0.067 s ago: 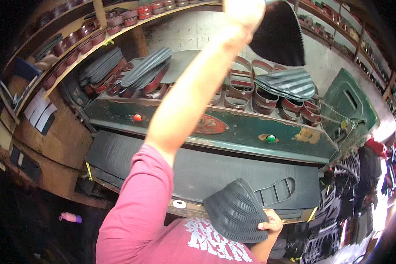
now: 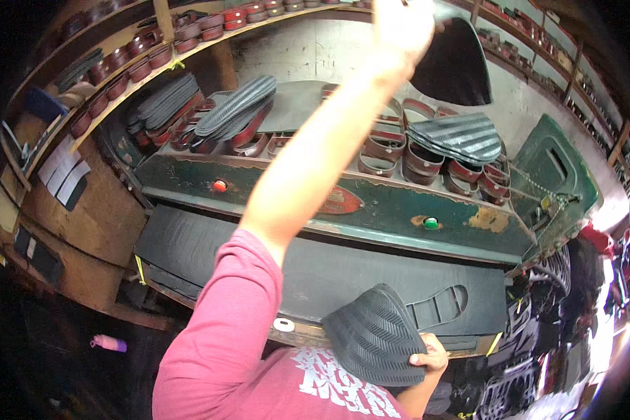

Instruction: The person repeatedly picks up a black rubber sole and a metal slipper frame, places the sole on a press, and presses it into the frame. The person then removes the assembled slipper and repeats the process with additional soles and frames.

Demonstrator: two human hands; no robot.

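My left arm reaches up across the view, and my left hand (image 2: 402, 35) is at the top edge, partly cut off and overexposed. It is closed on a dark rubber sole (image 2: 456, 66) that hangs in front of the pale wall. Low at the right, close to my body, my right hand (image 2: 432, 357) grips a ribbed black rubber sole (image 2: 371, 334), thumb on its face; whether several are stacked there I cannot tell. Beyond it lies a black rubber sheet (image 2: 357, 269) with a sole-shaped cutting die or cut-out (image 2: 437, 308) on it.
A green press beam (image 2: 273, 189) with a red button (image 2: 220, 185) and a green button (image 2: 431, 222) crosses behind the sheet. Stacked soles (image 2: 462, 136) and reddish cutting dies (image 2: 378, 164) stand on it. Shelves (image 2: 196, 47) hold more dies. A small white object (image 2: 284, 325) sits at the front edge.
My left arm and hand have shifted slightly to the right with the rubber sole. My right hand stays where it was, holding the ribbed sole.
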